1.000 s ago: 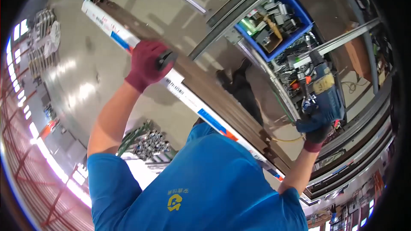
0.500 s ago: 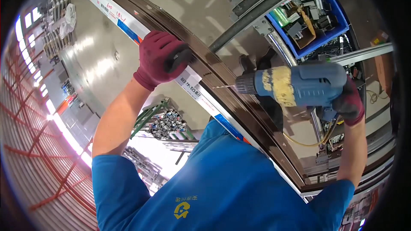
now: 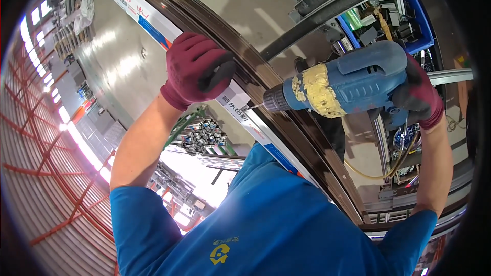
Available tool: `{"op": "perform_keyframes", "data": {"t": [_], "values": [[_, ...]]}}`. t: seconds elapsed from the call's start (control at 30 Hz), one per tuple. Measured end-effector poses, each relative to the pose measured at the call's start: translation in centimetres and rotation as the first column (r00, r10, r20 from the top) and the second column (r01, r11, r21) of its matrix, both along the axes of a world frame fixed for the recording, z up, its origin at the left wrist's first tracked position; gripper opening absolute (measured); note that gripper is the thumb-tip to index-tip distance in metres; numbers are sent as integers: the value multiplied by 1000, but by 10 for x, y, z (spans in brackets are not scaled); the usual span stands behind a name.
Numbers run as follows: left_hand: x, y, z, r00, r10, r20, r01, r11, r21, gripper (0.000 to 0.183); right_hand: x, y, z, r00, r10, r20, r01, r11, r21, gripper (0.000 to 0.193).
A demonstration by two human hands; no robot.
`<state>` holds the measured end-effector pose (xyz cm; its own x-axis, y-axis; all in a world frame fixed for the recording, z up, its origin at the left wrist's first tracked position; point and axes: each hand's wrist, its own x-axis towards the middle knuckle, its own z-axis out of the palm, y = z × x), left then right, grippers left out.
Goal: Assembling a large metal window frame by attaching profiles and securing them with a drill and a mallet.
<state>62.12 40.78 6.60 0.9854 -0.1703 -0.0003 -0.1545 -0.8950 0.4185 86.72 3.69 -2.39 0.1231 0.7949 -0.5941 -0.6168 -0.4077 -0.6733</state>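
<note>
A dark brown metal frame (image 3: 286, 122) runs diagonally before me, its outer face covered with white, blue and red protective film (image 3: 153, 25). My left hand (image 3: 199, 71), in a maroon glove with dark grip areas, is closed over the filmed edge. In my right hand (image 3: 422, 92), gloved alike, is a blue power drill (image 3: 353, 84) with yellowish, crusty wrapping round its body. The chuck (image 3: 276, 98) points left at the frame. Its thin bit (image 3: 253, 107) meets the frame near the film's edge, just below my left hand; how deep it sits, I cannot tell.
Beyond the drill stands a blue bin (image 3: 427, 36) of small metal parts. Dark rails (image 3: 332, 7) cross at the top. A yellowish hose (image 3: 368, 175) curves below the drill. Bundled profiles (image 3: 204, 137) lie on a green rack behind the left arm.
The drill has moved slightly left and tilted, bringing its bit from over the brown face to the frame near the film's edge. My left hand keeps its hold.
</note>
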Motion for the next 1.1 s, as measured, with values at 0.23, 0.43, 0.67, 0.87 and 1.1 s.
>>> {"op": "perform_keyframes", "data": {"t": [0.23,0.43,0.67,0.87,1.1], "values": [[-1,0,1,1000,-7,18,7,1000,-15,25,15,9,-5,988,152,12,-152,975,162,78],[-3,0,0,1000,-12,18,12,1000,-4,26,34,1,-33,964,130,234,-186,954,234,65],[-2,-3,0,1000,12,1,-12,1000,-11,31,45,23,-17,834,186,519,-416,831,370,50],[0,-4,0,999,36,31,-35,999,-4,27,39,35,3,967,189,172,-232,931,281,62],[1,-6,0,997,64,41,-64,998,-6,25,29,47,12,908,278,313,-304,952,38,101]]}}
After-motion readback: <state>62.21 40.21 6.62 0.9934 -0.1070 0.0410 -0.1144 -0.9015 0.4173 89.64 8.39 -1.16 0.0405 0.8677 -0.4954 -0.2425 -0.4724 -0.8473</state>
